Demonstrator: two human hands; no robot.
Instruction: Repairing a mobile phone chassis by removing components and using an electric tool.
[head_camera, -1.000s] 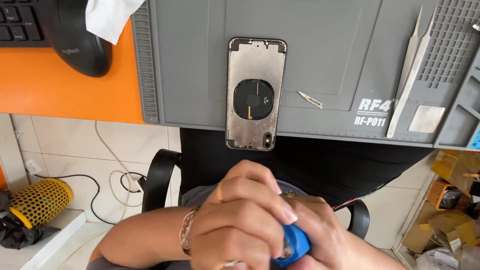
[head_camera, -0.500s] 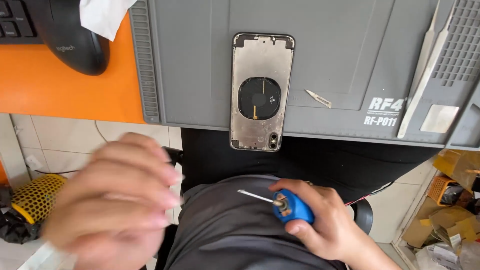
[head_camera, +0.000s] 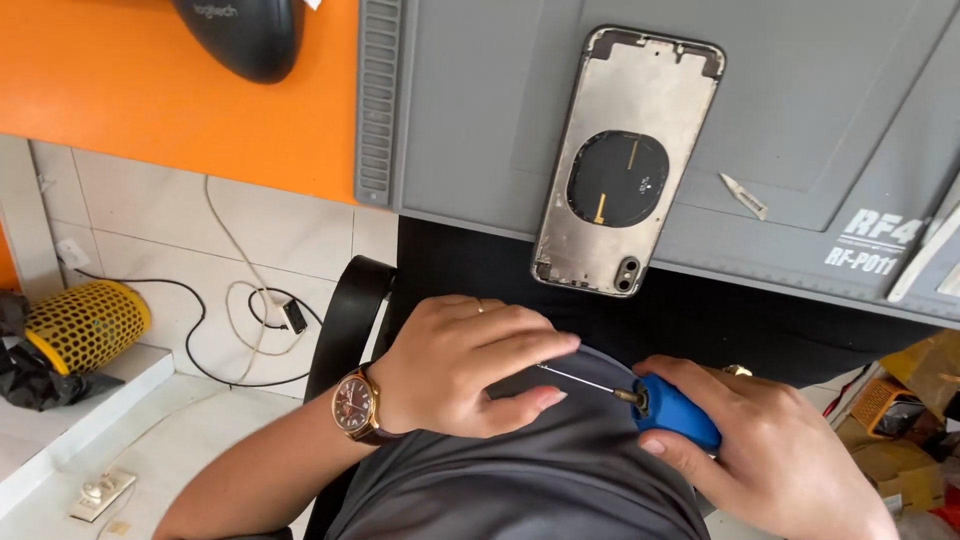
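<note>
My right hand (head_camera: 770, 450) grips a small screwdriver with a blue handle (head_camera: 678, 410); its thin metal shaft (head_camera: 580, 378) points left, low over my lap. My left hand (head_camera: 470, 365), with a brown wristwatch (head_camera: 358, 405), is curled at the shaft's tip, fingers and thumb pinching around it. An emptied phone back housing (head_camera: 630, 160), bare metal with a dark round coil in the middle, lies on the grey work mat (head_camera: 470, 120) just beyond my hands, its lower end over the mat's edge.
A small metal blade piece (head_camera: 744, 195) lies on the mat right of the housing. A black mouse (head_camera: 250, 35) sits on the orange desk (head_camera: 150, 100). Below left are a yellow mesh cylinder (head_camera: 88, 325), a cable (head_camera: 240, 300) and a chair armrest (head_camera: 345, 320).
My left hand, which covered the right hand and then swung out to the left, has come back and now pinches the screwdriver's tip. The view has shifted closer to the housing.
</note>
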